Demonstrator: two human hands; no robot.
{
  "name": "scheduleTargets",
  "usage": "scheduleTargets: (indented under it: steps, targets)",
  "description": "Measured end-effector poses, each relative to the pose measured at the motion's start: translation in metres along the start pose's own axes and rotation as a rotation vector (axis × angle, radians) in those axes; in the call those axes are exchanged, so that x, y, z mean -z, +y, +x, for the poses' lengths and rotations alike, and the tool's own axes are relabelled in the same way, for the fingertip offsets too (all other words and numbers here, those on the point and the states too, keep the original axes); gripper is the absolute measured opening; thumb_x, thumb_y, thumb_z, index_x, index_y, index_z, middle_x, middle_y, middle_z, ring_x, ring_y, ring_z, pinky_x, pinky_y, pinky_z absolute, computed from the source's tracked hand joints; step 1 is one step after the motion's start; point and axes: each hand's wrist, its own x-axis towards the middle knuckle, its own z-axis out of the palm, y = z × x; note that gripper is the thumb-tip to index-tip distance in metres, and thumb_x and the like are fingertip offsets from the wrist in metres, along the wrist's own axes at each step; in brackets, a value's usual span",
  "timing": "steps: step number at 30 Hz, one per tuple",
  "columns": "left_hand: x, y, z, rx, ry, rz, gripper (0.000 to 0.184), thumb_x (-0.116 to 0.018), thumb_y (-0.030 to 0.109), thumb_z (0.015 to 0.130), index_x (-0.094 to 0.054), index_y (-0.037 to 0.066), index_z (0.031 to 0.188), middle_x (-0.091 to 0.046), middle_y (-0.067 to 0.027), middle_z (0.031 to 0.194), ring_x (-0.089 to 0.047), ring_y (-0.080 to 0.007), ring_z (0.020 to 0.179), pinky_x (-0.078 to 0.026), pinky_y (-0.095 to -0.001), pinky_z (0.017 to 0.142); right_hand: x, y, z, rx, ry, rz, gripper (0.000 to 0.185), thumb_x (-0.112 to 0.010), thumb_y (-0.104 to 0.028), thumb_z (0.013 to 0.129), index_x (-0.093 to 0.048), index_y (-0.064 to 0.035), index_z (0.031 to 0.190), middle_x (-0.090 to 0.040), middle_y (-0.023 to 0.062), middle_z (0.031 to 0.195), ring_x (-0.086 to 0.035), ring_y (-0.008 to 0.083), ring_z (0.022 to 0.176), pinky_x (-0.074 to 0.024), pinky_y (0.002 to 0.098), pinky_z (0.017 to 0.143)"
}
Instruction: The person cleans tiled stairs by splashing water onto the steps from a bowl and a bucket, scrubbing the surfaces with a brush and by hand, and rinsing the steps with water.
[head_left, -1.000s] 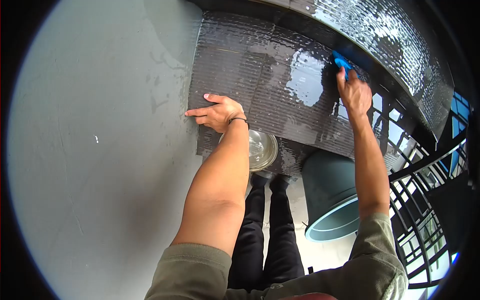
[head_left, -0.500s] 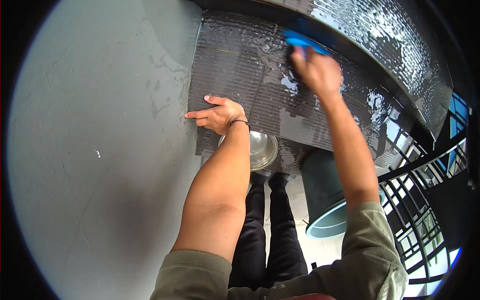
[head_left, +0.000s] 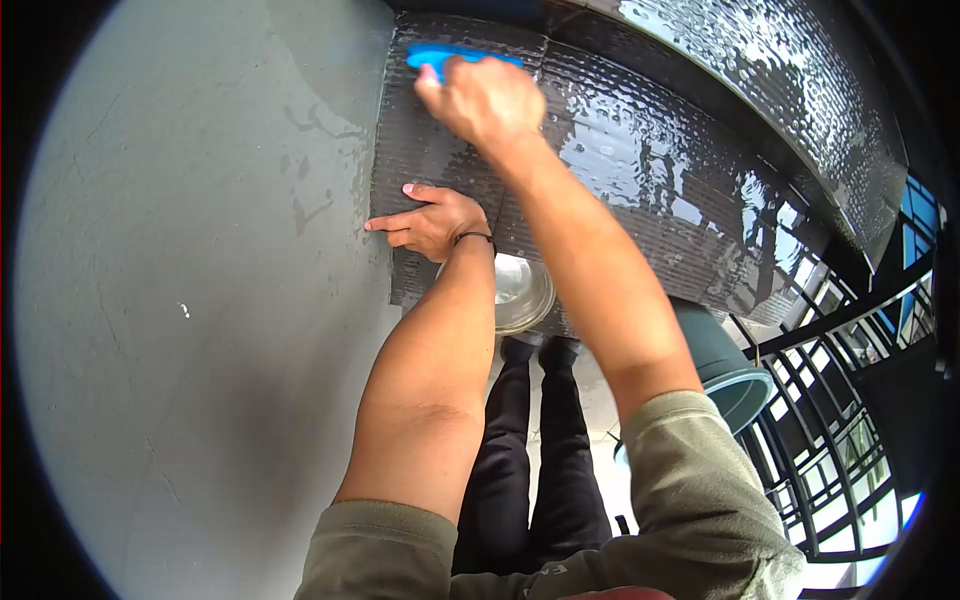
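Observation:
My right hand grips a blue brush-like tool near the upper left corner of a wet, dark ribbed step. The tool's underside is hidden against the step. My left hand rests on the step's front left edge with its fingers spread, one fingertip at the grey wall; it holds nothing. Just below my left wrist, partly behind the forearm, a clear round bowl sits on the lower step.
A grey-green bucket lies tilted beyond my right arm. Black metal railing runs along the right side. Another wet step rises at the top right. My legs are below the steps.
My right hand has swept the blue tool leftward along the back of the step, from the right side to near the wall. My left hand has stayed nearly in place.

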Motion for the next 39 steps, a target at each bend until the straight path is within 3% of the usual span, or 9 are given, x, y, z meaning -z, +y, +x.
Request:
scheduleTargets:
  steps: [8,12,17,24,27,29,34,38,39]
  targets:
    - [0.020,0.007,-0.006,0.044,-0.091,-0.029,0.085,-0.034,0.049,0.099,0.001,-0.005,0.155,-0.046,-0.0252,0.121,-0.058,-0.0394,0.104,-0.053,-0.0492,0.087,0.048,0.281,-0.107,-0.778,0.486,-0.160,0.062,-0.044,-0.060,0.091,-0.074,-0.0088,0.108,-0.071,0.0273,0.097,-0.069,0.0442,0.095,-0.0535,0.0521,0.083]
    - [0.017,0.007,-0.008,0.029,-0.063,-0.058,0.084,-0.033,0.050,0.099,-0.001,-0.004,0.155,-0.046,-0.0248,0.122,-0.059,-0.0402,0.105,-0.053,-0.0497,0.086,0.030,0.148,-0.079,-0.667,0.269,0.052,0.060,-0.046,-0.055,0.091,-0.074,-0.0035,0.101,-0.071,0.0266,0.093,-0.070,0.0424,0.094,-0.0535,0.0525,0.084]
    - [0.005,-0.003,-0.002,0.026,-0.111,-0.124,0.084,-0.034,0.054,0.098,-0.007,-0.001,0.156,-0.046,-0.0246,0.127,-0.063,-0.0390,0.101,-0.054,-0.0509,0.086,-0.035,-0.014,-0.055,-0.146,-0.024,0.265,0.054,-0.046,-0.051,0.095,-0.074,-0.0047,0.091,-0.071,0.0244,0.081,-0.071,0.0420,0.078,-0.0577,0.0510,0.073]
    - [0.020,0.009,-0.011,0.028,-0.073,-0.102,0.084,-0.037,0.047,0.099,-0.001,-0.003,0.155,-0.043,-0.0273,0.129,-0.056,-0.0406,0.112,-0.052,-0.0503,0.092,0.005,0.186,-0.117,-0.438,0.387,-0.234,0.049,-0.052,-0.052,0.095,-0.070,-0.0065,0.090,-0.067,0.0245,0.069,-0.068,0.0445,0.067,-0.0544,0.0557,0.063]
    - [0.022,0.009,-0.009,0.034,-0.098,-0.052,0.085,-0.038,0.046,0.099,0.002,-0.003,0.155,-0.040,-0.0282,0.130,-0.055,-0.0415,0.112,-0.054,-0.0500,0.090,0.030,0.203,-0.102,-0.616,0.427,-0.238,0.052,-0.047,-0.054,0.096,-0.073,-0.0088,0.097,-0.069,0.0268,0.076,-0.069,0.0464,0.072,-0.0543,0.0561,0.067]
    - [0.020,0.009,-0.008,0.042,-0.106,-0.056,0.083,-0.035,0.047,0.099,0.000,-0.002,0.155,-0.040,-0.0284,0.133,-0.057,-0.0415,0.111,-0.053,-0.0511,0.091,0.031,0.136,-0.072,-0.498,0.286,-0.145,0.055,-0.043,-0.056,0.097,-0.071,-0.0107,0.107,-0.069,0.0282,0.083,-0.069,0.0471,0.082,-0.0539,0.0563,0.073]
    - [0.017,0.005,-0.005,0.014,-0.097,-0.076,0.085,-0.039,0.046,0.098,0.000,-0.004,0.155,-0.038,-0.0308,0.133,-0.055,-0.0443,0.112,-0.055,-0.0524,0.083,-0.018,-0.012,0.029,0.178,0.361,-0.053,0.048,-0.051,-0.047,0.096,-0.069,-0.0062,0.078,-0.068,0.0168,0.066,-0.069,0.0360,0.059,-0.0557,0.0476,0.052]
    - [0.010,0.002,-0.003,0.015,-0.069,-0.091,0.086,-0.041,0.046,0.098,-0.001,-0.004,0.155,-0.038,-0.0322,0.134,-0.056,-0.0459,0.110,-0.054,-0.0533,0.082,-0.044,-0.018,0.044,0.412,0.659,-0.254,0.046,-0.054,-0.044,0.094,-0.064,-0.0110,0.064,-0.059,0.0118,0.049,-0.062,0.0294,0.044,-0.0502,0.0449,0.041]
    - [0.006,0.000,-0.002,0.000,-0.045,-0.099,0.086,-0.041,0.046,0.098,-0.001,-0.004,0.155,-0.038,-0.0324,0.134,-0.056,-0.0462,0.110,-0.054,-0.0536,0.082,-0.042,-0.014,0.039,0.503,0.559,-0.262,0.045,-0.055,-0.044,0.094,-0.063,-0.0102,0.065,-0.059,0.0121,0.050,-0.062,0.0302,0.044,-0.0498,0.0448,0.040]
